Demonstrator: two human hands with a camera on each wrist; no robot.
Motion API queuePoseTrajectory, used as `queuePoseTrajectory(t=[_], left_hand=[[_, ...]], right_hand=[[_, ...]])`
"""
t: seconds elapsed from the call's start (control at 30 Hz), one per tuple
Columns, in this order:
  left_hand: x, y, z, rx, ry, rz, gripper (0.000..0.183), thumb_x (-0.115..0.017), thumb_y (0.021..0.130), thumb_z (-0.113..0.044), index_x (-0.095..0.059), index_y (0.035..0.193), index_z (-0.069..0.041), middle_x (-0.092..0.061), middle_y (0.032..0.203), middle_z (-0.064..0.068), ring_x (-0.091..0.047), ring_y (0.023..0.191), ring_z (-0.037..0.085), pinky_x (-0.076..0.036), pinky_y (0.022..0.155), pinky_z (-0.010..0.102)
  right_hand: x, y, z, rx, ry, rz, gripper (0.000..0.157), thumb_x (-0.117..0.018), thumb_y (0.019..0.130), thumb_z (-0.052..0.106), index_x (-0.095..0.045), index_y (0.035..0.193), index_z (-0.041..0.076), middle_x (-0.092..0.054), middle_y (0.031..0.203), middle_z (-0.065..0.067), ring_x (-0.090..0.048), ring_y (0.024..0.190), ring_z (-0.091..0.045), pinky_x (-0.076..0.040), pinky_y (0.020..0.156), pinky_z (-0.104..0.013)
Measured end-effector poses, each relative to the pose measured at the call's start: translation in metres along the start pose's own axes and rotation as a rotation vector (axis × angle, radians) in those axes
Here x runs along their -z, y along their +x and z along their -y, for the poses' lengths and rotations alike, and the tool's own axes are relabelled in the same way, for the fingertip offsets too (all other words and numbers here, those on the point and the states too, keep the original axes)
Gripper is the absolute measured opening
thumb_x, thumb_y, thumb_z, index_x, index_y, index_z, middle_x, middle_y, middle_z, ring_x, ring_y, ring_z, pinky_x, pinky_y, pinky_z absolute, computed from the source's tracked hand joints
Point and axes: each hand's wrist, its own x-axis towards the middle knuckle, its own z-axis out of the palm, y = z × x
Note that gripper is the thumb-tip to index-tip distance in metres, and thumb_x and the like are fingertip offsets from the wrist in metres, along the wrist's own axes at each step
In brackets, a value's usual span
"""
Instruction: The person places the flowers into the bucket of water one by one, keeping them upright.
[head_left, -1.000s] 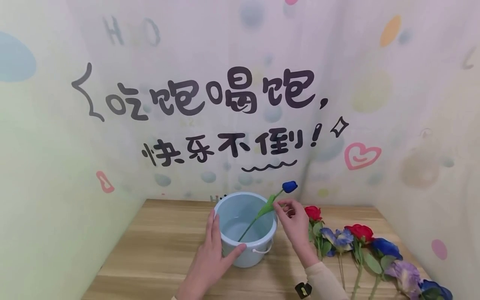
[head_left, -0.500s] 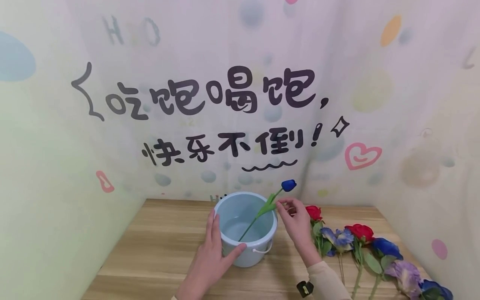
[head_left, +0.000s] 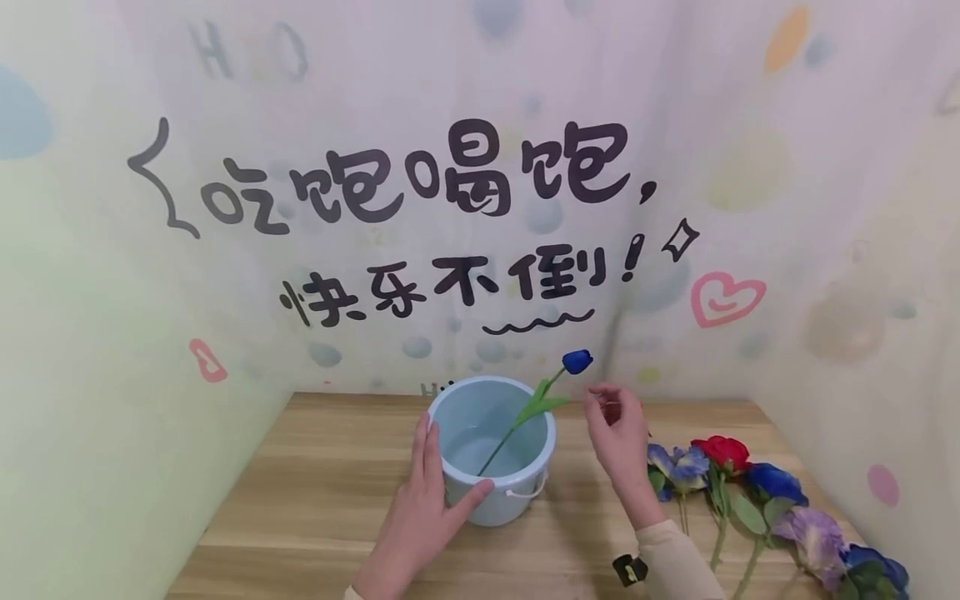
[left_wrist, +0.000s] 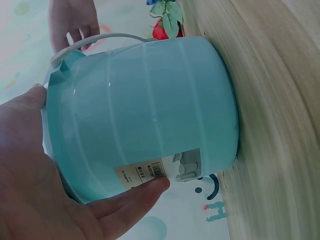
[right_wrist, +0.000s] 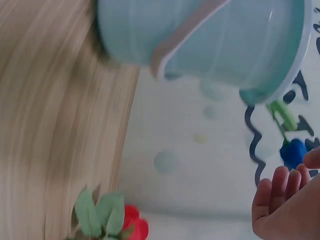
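Observation:
A light blue bucket (head_left: 497, 500) with a white handle stands upright on the wooden table. My left hand (head_left: 420, 504) holds it from the near left, thumb at the front rim and fingers along the outer wall; the left wrist view shows that hand (left_wrist: 55, 170) spread round the bucket (left_wrist: 140, 110). A blue tulip (head_left: 577, 361) with green leaves leans inside, its bloom rising past the right rim. Right of the bucket, my right hand (head_left: 621, 433) hangs in the air with loosely bent fingers and nothing in them. It is apart from the tulip (right_wrist: 293, 152) in the head view.
Several artificial flowers lie in a row on the table's right side: a red rose (head_left: 723, 452), a blue-violet flower (head_left: 684, 467), a blue rose (head_left: 776, 485) and a pale purple flower (head_left: 813, 542). A printed wall covering (head_left: 375, 108) stands behind the table (head_left: 300, 483).
My right hand has let go of the tulip's leaf and moved right, away from the bucket. The tulip stays leaning in the bucket, and my left hand keeps its hold. The head view has shifted slightly.

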Motion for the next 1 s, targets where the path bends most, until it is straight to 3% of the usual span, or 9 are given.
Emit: queuePoseTrajectory(t=[0.1, 0.27, 0.4, 0.6, 0.73, 1.0], left_hand=[[0.0, 0.0, 0.001, 0.015, 0.002, 0.0, 0.116, -0.061, 0.092, -0.078, -0.005, 0.171, -0.013, -0.004, 0.177, 0.008, -0.059, 0.128, 0.045, -0.056, 0.097, 0.059], [0.001, 0.001, 0.001, 0.028, 0.006, 0.005, 0.116, -0.062, 0.092, -0.076, -0.003, 0.171, -0.015, -0.004, 0.177, 0.008, -0.06, 0.127, 0.045, -0.057, 0.096, 0.059], [0.0, 0.001, 0.0, 0.028, 0.009, 0.008, 0.116, -0.064, 0.093, -0.074, -0.001, 0.171, -0.016, -0.005, 0.177, 0.008, -0.061, 0.124, 0.045, -0.057, 0.095, 0.059], [-0.002, 0.003, -0.002, 0.014, 0.0, 0.002, 0.118, -0.061, 0.092, -0.078, -0.001, 0.171, -0.016, -0.007, 0.177, 0.01, -0.061, 0.126, 0.044, -0.057, 0.095, 0.059], [-0.002, 0.003, -0.001, 0.007, -0.006, 0.002, 0.118, -0.061, 0.092, -0.077, 0.001, 0.171, -0.016, -0.005, 0.177, 0.009, -0.061, 0.126, 0.043, -0.058, 0.093, 0.058], [-0.002, 0.001, 0.001, 0.011, -0.01, 0.008, 0.118, -0.062, 0.093, -0.077, 0.002, 0.171, -0.016, -0.005, 0.177, 0.01, -0.062, 0.125, 0.044, -0.058, 0.092, 0.057]], right_hand=[[0.012, 0.006, -0.01, 0.012, -0.11, 0.017, 0.015, -0.064, 0.102, 0.012, -0.07, 0.112, 0.002, -0.065, 0.101, -0.011, -0.058, 0.086, -0.022, -0.048, 0.074, -0.026], [0.032, 0.01, -0.034, 0.006, -0.384, 0.216, 0.025, -0.068, 0.1, 0.014, -0.068, 0.111, -0.009, -0.065, 0.105, -0.025, -0.06, 0.096, -0.037, -0.052, 0.083, -0.051], [0.042, 0.006, -0.056, -0.038, -0.524, 0.312, 0.033, -0.074, 0.097, 0.015, -0.066, 0.11, -0.014, -0.065, 0.103, -0.028, -0.061, 0.097, -0.042, -0.052, 0.085, -0.06], [0.042, 0.002, -0.074, -0.033, -0.602, 0.311, 0.029, -0.08, 0.09, 0.011, -0.067, 0.101, -0.013, -0.066, 0.098, -0.027, -0.064, 0.091, -0.044, -0.055, 0.082, -0.06], [0.04, 0.002, -0.078, -0.033, -0.64, 0.339, 0.022, -0.08, 0.089, 0.009, -0.067, 0.091, -0.01, -0.066, 0.088, -0.019, -0.062, 0.081, -0.035, -0.055, 0.074, -0.054], [0.034, 0.004, -0.083, -0.063, -0.674, 0.373, 0.023, -0.078, 0.09, 0.006, -0.06, 0.076, 0.0, -0.057, 0.072, -0.008, -0.048, 0.067, -0.025, -0.043, 0.06, -0.04]])
